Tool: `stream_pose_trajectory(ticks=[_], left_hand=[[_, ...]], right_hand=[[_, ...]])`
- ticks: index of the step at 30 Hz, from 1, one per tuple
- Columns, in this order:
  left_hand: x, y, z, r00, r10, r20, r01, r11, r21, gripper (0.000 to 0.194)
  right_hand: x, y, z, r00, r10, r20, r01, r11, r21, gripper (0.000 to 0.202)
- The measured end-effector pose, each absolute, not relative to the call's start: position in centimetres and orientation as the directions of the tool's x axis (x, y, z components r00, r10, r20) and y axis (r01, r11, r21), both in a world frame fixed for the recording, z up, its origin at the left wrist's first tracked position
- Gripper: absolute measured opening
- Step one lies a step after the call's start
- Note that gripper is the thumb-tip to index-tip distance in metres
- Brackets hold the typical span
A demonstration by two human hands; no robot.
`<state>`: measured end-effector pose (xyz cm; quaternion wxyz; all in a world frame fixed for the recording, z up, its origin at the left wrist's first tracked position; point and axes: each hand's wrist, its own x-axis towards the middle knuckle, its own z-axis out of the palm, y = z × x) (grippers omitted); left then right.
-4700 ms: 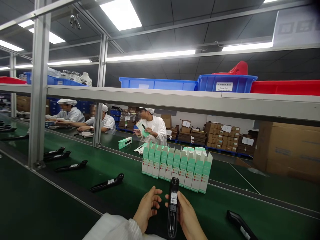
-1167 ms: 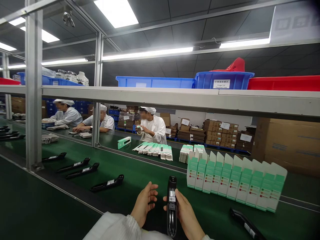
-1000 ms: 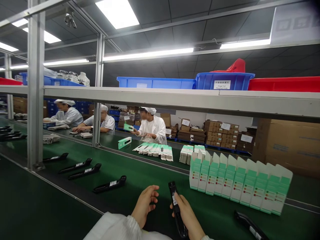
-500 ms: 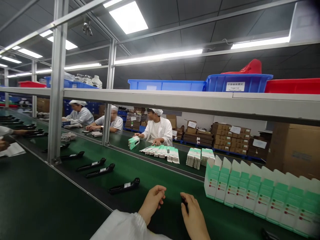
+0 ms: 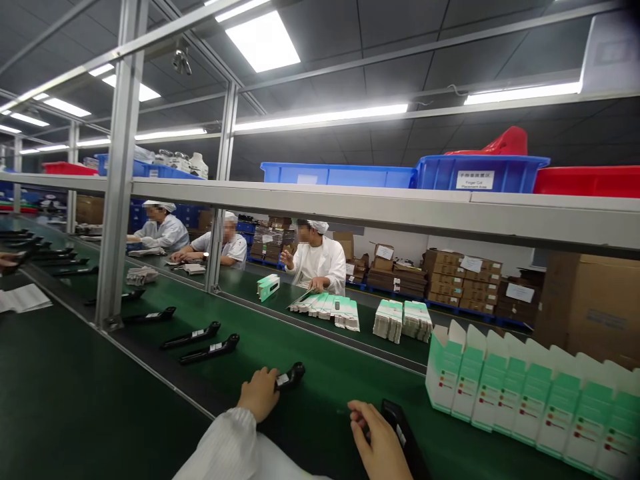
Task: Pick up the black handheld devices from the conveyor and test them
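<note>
My left hand point(image 5: 260, 395) is closed over the near end of a black handle-shaped device point(image 5: 291, 377) with a white label. The device's rounded far end sticks out past my fingers, and the rest is hidden under the hand. My right hand point(image 5: 377, 437) hovers with loosely curled fingers and nothing visible in them. Just to its right, partly behind it, lies another black device point(image 5: 400, 427) with a white label. Several more such devices point(image 5: 210, 348) lie spaced along the green belt point(image 5: 320, 380) to the left.
A row of open white-and-green cartons point(image 5: 530, 400) stands at the right. Bundles of flat cartons point(image 5: 388, 320) lie across the divider, where a co-worker point(image 5: 320, 260) handles more. A metal post point(image 5: 117, 200) and a shelf point(image 5: 350, 200) with blue bins point(image 5: 480, 173) frame the line.
My left hand has moved left and down onto a black device. My right hand is slightly lower, and a second device now shows beside it. Across the line, a co-worker's hand has left the standing carton.
</note>
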<state>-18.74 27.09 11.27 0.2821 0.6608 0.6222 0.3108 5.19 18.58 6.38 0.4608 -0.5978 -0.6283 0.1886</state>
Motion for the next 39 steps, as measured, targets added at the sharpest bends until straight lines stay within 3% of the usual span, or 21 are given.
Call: stream_pose_trajectory(ticks=[3,6,9,13,17,20,22,24,27,34,39], left_hand=[[-16.4,26.5,11.4,0.136,0.991,0.003,0.493,-0.070,0.867,0.024],[-14.0,25.3,11.8,0.218,0.968,-0.124,0.063,0.113,0.992,0.032],[-12.1,23.9,12.5,0.339,0.912,-0.231,-0.392,0.360,0.846,0.028],[-10.7,22.6,12.9,0.455,0.861,-0.227,-0.516,0.463,0.720,0.032],[-9.8,21.9,12.8,0.500,0.847,-0.182,-0.547,0.472,0.691,0.035],[-9.1,21.4,12.7,0.425,0.891,-0.160,-0.508,0.381,0.772,0.033],[-8.9,21.2,12.6,0.285,0.955,-0.078,-0.398,0.192,0.897,0.032],[-8.7,21.0,12.4,0.164,0.981,0.107,-0.222,-0.069,0.973,0.037],[-8.6,20.6,12.1,0.173,0.936,0.307,-0.001,-0.311,0.950,0.046],[-7.8,19.5,12.3,0.357,0.887,0.291,0.053,-0.331,0.942,0.045],[-7.6,19.0,12.3,0.411,0.874,0.258,0.145,-0.342,0.929,0.049]], right_hand=[[5.3,18.6,6.6,0.114,0.945,0.306,0.520,0.205,-0.829,0.032],[5.5,18.8,6.8,0.118,0.962,0.245,0.427,0.174,-0.887,0.035],[5.5,19.0,7.0,0.159,0.965,0.210,0.310,0.153,-0.938,0.043],[5.2,18.9,7.5,0.185,0.972,0.146,0.194,0.110,-0.975,0.051],[5.1,18.8,8.0,0.223,0.968,0.118,0.069,0.105,-0.992,0.055],[5.1,18.7,8.5,0.251,0.964,0.087,-0.033,0.099,-0.995,0.058],[5.1,18.6,8.9,0.267,0.961,0.073,-0.099,0.102,-0.990,0.060],[5.1,18.5,9.5,0.272,0.961,0.043,-0.171,0.092,-0.981,0.061],[4.9,18.3,10.1,0.263,0.965,-0.007,-0.260,0.064,-0.964,0.063],[4.2,18.0,10.8,0.131,0.991,-0.004,-0.351,0.043,-0.935,0.059],[4.1,17.7,11.3,0.066,0.997,0.036,-0.325,0.056,-0.944,0.054]])
